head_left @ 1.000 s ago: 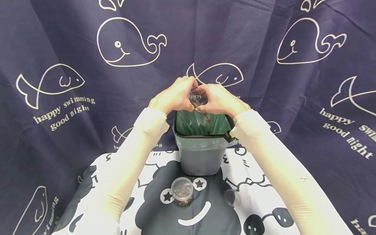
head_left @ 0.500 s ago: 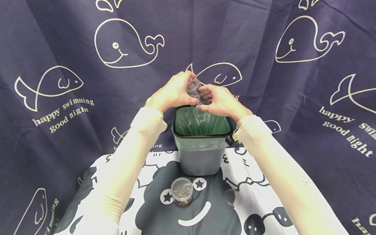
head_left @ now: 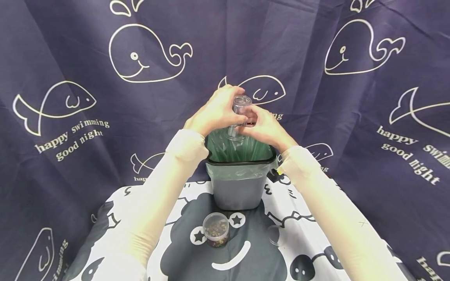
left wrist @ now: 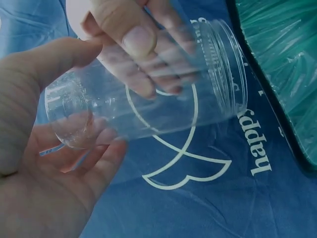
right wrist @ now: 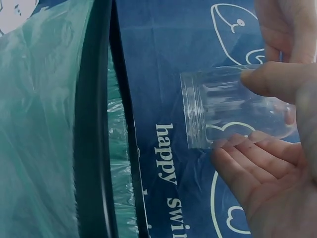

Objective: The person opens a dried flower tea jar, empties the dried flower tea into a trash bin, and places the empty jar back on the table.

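Observation:
A clear plastic jar [head_left: 241, 101] is held upside down and slightly tilted above the bin, with its threaded mouth low. My left hand [head_left: 215, 112] grips it near the base with thumb and fingers. From the other side my right hand [head_left: 264, 125] holds its wall, thumb across the jar [right wrist: 225, 106]. No contents show through the wall of the jar [left wrist: 163, 106] in the left wrist view. Below the mouth stands a grey bin [head_left: 239, 191] with a black rim, lined with a green bag [head_left: 246, 150].
On the sheep-print cloth [head_left: 190, 249], nearer than the bin, stands a second clear jar [head_left: 216, 229] with dried, mixed-colour bits inside. To its right lies a clear round lid [head_left: 274, 235]. A black clip [head_left: 273, 175] sits by the bin's right side. A navy curtain [head_left: 225, 39] hangs behind.
A second ago brown bits were falling from the jar into the bin; none fall now. The jar has come into fuller view between the hands, its base turned upward.

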Motion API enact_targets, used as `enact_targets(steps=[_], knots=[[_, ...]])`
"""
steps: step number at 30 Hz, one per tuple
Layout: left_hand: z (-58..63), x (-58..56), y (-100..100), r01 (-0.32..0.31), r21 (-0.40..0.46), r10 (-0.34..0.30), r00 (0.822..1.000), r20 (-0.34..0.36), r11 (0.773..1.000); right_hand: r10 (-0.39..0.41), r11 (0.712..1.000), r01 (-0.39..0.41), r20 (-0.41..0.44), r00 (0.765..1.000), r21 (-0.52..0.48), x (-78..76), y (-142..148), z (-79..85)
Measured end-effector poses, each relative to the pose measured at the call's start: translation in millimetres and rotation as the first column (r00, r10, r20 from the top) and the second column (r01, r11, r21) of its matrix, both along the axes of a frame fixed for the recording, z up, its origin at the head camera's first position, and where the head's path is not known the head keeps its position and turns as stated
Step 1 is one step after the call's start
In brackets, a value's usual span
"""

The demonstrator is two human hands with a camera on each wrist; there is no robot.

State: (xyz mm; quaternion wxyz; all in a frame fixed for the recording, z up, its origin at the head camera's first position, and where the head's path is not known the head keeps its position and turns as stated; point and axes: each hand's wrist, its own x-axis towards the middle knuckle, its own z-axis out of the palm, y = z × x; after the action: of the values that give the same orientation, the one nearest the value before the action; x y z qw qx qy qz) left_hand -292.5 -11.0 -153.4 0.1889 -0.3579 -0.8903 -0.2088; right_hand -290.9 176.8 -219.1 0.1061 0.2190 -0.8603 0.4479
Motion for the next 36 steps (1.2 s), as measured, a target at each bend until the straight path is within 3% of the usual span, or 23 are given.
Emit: enact_targets(steps=[11,20,29,36], knots=[[-0.2,2.7,-2,-0.026,0.032,0.026,1.0,-0.011,0.999,-0.005,0.999,0.005,-0.022,1.0,0.035,1.3,-3,2.2],[-1.2,3.4,-14,-0.041,0.061,0.04,0.999,0.011,0.997,-0.001,0.993,0.015,-0.12,0.993,0.116,3.1,-1,6.0],[-5.8,5.4,-29,-0.043,0.031,0.04,0.995,0.092,0.999,0.052,0.969,0.008,-0.236,0.97,0.247,5.9,6,10.9],[-18.9,4.2,-38,-0.044,-0.033,0.049,0.983,0.175,0.999,0.15,0.932,-0.021,-0.334,0.931,0.363,5.7,9,12.3]])
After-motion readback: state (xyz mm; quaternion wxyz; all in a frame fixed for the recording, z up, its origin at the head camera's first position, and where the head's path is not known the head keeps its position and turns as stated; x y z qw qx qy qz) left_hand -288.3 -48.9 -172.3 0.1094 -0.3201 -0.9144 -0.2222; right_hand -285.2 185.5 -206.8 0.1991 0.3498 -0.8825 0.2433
